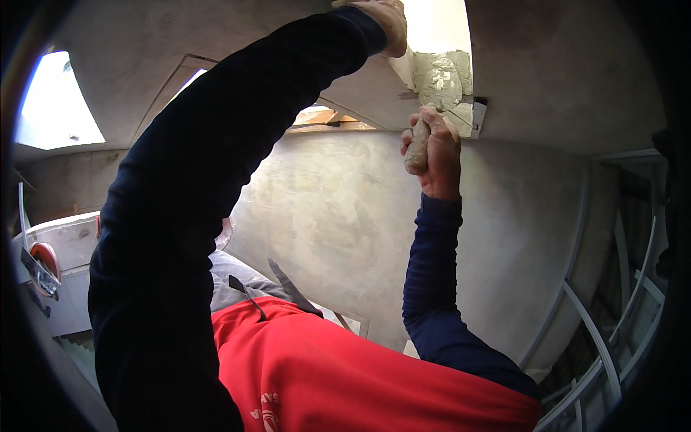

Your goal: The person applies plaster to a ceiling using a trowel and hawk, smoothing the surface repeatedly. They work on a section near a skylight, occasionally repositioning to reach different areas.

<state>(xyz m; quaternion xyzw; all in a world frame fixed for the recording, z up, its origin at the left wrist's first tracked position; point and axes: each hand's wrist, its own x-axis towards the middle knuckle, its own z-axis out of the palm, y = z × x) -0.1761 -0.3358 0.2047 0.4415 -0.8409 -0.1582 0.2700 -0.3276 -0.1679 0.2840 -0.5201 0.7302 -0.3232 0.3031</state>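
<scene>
My right hand [440, 147] is raised and wrapped round the thick, plaster-smeared handle [417, 153] of what looks like a trowel. Just beyond the fingers, a patch of wet grey plaster [439, 81] lies at the lower end of a bright opening [437, 25]. Whether part of that plaster sits on the tool's blade, I cannot tell. A pale flat piece with a dark end [478, 117] shows beside it. My left hand [389, 25] reaches up to the near side of the same opening. The top edge cuts off its fingers, so any grip is hidden.
A smooth plastered wall [504, 230] fills the middle, meeting a sloping grey ceiling [554, 79]. Another bright window [61, 104] is at the left. Metal framing [597, 338] stands at the right. An orange-rimmed round object [44, 259] lies by a pale ledge [72, 237] at the left.
</scene>
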